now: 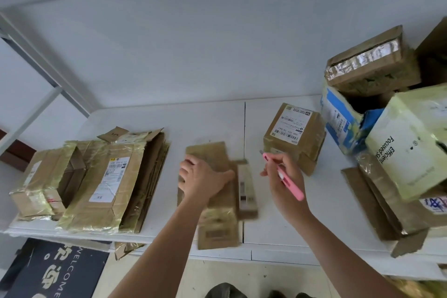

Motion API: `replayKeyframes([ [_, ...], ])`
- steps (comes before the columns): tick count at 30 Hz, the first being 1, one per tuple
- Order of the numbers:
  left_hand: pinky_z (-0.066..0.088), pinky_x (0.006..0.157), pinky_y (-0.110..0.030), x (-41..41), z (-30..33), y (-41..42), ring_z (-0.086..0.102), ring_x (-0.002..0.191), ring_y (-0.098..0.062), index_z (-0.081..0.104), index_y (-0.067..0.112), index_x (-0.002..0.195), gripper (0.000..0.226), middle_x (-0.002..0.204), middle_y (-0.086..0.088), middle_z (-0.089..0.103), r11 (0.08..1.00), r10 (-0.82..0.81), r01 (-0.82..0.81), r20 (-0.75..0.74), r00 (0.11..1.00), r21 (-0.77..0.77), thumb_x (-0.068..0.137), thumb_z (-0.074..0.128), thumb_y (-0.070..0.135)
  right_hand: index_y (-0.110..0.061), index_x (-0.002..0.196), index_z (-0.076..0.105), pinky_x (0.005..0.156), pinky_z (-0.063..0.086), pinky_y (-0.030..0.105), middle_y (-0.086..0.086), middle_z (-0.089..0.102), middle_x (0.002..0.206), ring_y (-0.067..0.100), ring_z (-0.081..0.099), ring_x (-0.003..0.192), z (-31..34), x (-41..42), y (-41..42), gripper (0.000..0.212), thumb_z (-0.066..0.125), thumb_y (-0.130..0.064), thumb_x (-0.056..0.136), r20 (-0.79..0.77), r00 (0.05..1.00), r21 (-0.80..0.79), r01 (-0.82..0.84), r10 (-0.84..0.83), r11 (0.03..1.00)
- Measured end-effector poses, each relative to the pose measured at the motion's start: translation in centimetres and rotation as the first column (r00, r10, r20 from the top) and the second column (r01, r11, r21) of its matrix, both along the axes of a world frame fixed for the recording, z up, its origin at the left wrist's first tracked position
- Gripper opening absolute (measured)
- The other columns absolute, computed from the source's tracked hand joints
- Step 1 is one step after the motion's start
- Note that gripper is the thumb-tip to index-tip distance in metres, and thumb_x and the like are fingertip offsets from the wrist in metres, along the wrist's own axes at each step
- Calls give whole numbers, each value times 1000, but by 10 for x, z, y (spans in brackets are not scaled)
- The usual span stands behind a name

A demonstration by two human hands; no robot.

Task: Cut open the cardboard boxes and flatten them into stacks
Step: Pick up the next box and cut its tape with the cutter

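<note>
The left hand (204,176) lies spread, palm down, on a flattened box (212,191) at the centre of the counter (285,230), pressing it flat. The right hand (284,176) pinches a pink cutter (286,176) like a pen, its tip pointing to the upper left and held just above the counter, clear of the cardboard.

The step in hand looks like pressing this box flat before it joins the stack (116,181) at the left of the frame. To do it well, the person should lean weight along the folds so the panels stay down, keep the blade pointed away from the pressing hand, then slide the sheet left and square it on the stack.

Counts: 2 hands, 1 cutter, 1 box under the palm, 1 stack of flattened boxes at left with 1 part-open box (48,184) resting on its left edge. 1 sealed labelled box (294,133) stands right of centre. At the right edge is a heap (387,109) of at least 4 uncut boxes; the exact number cannot be told.
</note>
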State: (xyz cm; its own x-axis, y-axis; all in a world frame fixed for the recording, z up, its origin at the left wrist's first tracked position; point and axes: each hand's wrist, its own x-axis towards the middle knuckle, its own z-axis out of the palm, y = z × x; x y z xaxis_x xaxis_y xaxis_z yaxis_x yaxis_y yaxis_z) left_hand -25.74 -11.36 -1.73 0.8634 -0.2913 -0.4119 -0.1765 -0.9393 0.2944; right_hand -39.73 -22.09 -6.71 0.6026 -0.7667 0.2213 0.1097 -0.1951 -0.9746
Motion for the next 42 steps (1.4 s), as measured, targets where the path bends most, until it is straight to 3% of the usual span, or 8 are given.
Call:
replayKeyframes([
  [3,4,119,-58,8,9,5,-1,150,-24,-5,25,156,120,163,5,-4,844,-534,536,-76,842,-4,71,81,32,-10,105,60,82,56,36,0,67,105,22,67,95,-1,-2,-14,21,54,-27,96,57,998,40,32,-34,999],
  [5,-9,118,-58,14,12,12,-15,149,-16,-3,38,155,119,162,16,-14,727,-682,686,-154,715,-37,72,80,18,-4,103,59,87,56,40,10,68,107,23,68,102,-2,-1,-19,15,56,-17,98,85,996,125,20,-31,992],
  [10,-19,117,-49,19,-5,24,-14,148,-5,22,45,150,104,159,26,1,748,-638,588,-90,765,-307,68,86,40,-8,102,64,87,56,52,13,70,100,30,70,99,-11,2,-14,9,56,-9,98,62,996,228,-81,68,970],
  [13,-19,118,-48,15,-11,27,-6,148,-2,35,43,145,97,157,27,12,758,-590,539,-33,806,-367,63,87,45,-4,101,65,85,59,47,14,70,100,26,70,97,-13,3,-9,11,55,-6,97,65,998,327,-48,29,944],
  [23,-17,118,-47,6,-11,27,1,148,-1,41,40,143,95,156,25,20,764,-545,515,38,837,-389,61,89,43,-7,99,67,85,59,43,6,73,97,15,71,94,-15,4,-7,12,55,-8,98,7,1000,382,-9,7,924],
  [27,-16,118,-49,7,-11,27,1,148,-2,40,41,144,96,156,25,20,768,-546,517,34,837,-379,61,88,46,-10,96,71,86,57,48,12,72,95,28,70,96,-15,5,-13,15,56,-8,97,-22,999,399,-17,29,917],
  [32,-17,118,-49,5,-12,26,2,148,-2,40,39,145,98,156,25,18,775,-539,514,42,842,-368,60,88,47,-9,92,69,74,55,20,-5,74,85,9,71,85,-9,-3,-18,16,56,-1,95,-66,994,303,-65,89,951],
  [42,-16,118,-50,3,-10,25,2,147,-2,40,39,145,99,156,25,17,779,-542,512,22,840,-361,58,88,49,2,92,63,90,57,38,3,73,100,26,69,96,-16,-31,-10,12,53,0,97,-86,976,293,-167,200,942],
])
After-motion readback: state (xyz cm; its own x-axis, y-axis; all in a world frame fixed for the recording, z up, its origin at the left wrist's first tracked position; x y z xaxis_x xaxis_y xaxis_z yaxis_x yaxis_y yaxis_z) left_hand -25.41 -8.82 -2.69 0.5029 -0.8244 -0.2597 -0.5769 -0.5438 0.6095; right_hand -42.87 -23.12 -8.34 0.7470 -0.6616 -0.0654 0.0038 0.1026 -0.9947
